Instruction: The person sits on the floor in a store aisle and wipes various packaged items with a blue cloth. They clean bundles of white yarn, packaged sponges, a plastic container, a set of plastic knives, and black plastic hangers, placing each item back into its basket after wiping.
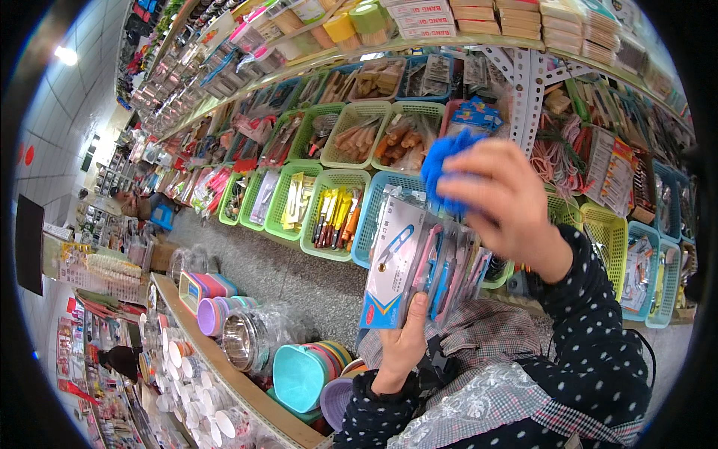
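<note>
My left hand (405,345) grips a stack of carded blister packs (395,258) by the lower end, its thumb across the front. The front card is white and blue, bears writing and shows a blue thread snip. Pink and blue handles show through the clear plastic behind it. My right hand (499,196), blurred, holds a bunched blue cloth (449,168) just above the top of the packs. A light blue plastic basket (377,193) lies right behind the packs, its contents mostly hidden by them.
Green baskets (331,177) of small tools line the shelf, one with yellow and orange-handled tools (336,216). A white perforated metal post (526,101) rises at the right. Below left, colourful plastic basins (300,379) and steel bowls (241,342) stand beside a wooden shelf edge (241,381). A person (134,202) is far left.
</note>
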`<control>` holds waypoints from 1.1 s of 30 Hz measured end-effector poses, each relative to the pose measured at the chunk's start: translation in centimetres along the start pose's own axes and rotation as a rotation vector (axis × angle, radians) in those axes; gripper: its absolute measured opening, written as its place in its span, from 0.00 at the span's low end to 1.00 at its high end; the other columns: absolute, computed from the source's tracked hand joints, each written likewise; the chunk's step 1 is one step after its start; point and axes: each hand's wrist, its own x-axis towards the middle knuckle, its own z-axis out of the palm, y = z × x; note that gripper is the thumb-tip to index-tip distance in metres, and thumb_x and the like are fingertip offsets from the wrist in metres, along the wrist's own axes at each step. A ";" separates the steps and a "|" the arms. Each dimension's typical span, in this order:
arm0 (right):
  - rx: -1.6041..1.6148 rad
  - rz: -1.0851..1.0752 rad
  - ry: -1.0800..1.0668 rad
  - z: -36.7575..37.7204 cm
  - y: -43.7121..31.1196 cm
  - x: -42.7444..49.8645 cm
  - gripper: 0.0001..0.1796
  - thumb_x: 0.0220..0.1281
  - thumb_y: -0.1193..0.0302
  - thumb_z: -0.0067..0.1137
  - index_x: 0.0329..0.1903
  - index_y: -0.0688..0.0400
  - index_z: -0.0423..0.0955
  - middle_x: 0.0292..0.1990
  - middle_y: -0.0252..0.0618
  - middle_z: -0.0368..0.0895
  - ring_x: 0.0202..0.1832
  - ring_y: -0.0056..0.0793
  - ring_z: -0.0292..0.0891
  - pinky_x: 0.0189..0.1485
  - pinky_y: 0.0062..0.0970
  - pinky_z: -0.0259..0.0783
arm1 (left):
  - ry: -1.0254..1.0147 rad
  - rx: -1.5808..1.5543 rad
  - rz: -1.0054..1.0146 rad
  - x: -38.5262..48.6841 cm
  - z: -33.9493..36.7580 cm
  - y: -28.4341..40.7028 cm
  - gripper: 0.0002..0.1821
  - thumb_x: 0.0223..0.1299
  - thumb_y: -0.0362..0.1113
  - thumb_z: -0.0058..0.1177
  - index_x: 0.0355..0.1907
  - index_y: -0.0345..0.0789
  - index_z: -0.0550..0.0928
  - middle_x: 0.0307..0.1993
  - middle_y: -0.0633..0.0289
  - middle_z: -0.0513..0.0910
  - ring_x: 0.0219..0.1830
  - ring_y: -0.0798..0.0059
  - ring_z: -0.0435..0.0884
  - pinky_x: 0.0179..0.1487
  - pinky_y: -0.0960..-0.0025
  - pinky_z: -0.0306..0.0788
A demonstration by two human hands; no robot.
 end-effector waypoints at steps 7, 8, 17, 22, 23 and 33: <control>0.337 -0.212 -0.166 3.3 -2.0 -2.0 0.11 0.46 0.71 0.59 0.36 0.56 0.76 0.40 0.37 0.78 0.45 0.37 0.75 0.44 0.32 0.75 | 0.071 -0.045 -0.012 -0.4 -0.2 -0.7 0.23 0.66 0.29 0.49 0.62 0.28 0.66 0.57 0.55 0.73 0.59 0.68 0.73 0.61 0.63 0.68; 0.187 -0.073 -0.151 3.1 -0.8 -1.7 0.12 0.46 0.74 0.59 0.37 0.57 0.77 0.39 0.38 0.78 0.45 0.38 0.75 0.46 0.33 0.74 | 0.070 0.002 -0.093 -0.4 -0.8 -0.5 0.25 0.66 0.29 0.49 0.64 0.28 0.64 0.59 0.53 0.72 0.59 0.67 0.73 0.60 0.63 0.70; 0.320 -0.129 -0.090 1.6 -3.0 -3.5 0.14 0.46 0.75 0.59 0.40 0.55 0.79 0.43 0.37 0.79 0.44 0.39 0.75 0.44 0.37 0.74 | 0.239 -0.137 -0.080 -0.2 -1.1 0.0 0.25 0.65 0.26 0.47 0.64 0.29 0.64 0.58 0.54 0.72 0.57 0.65 0.75 0.60 0.60 0.71; 0.321 -0.167 -0.211 4.3 -3.1 -4.6 0.08 0.48 0.71 0.56 0.34 0.55 0.76 0.40 0.35 0.77 0.44 0.34 0.75 0.44 0.34 0.74 | 0.312 -0.243 -0.049 -0.1 -1.4 0.0 0.25 0.64 0.25 0.47 0.65 0.28 0.64 0.59 0.54 0.72 0.58 0.65 0.73 0.61 0.61 0.70; 0.174 -0.042 -0.175 4.4 -1.5 -4.2 0.09 0.45 0.73 0.57 0.34 0.56 0.77 0.39 0.36 0.78 0.44 0.36 0.75 0.45 0.34 0.74 | 0.296 -0.252 0.010 -0.2 -1.5 0.1 0.25 0.65 0.25 0.47 0.65 0.28 0.64 0.60 0.53 0.71 0.59 0.65 0.73 0.62 0.61 0.70; 0.519 -0.247 -0.249 4.1 -5.1 -6.7 0.14 0.49 0.70 0.60 0.42 0.53 0.79 0.45 0.35 0.78 0.47 0.34 0.75 0.46 0.33 0.74 | 0.323 -0.316 0.041 0.3 -1.8 0.4 0.27 0.64 0.25 0.46 0.66 0.29 0.62 0.61 0.52 0.70 0.59 0.63 0.73 0.62 0.60 0.70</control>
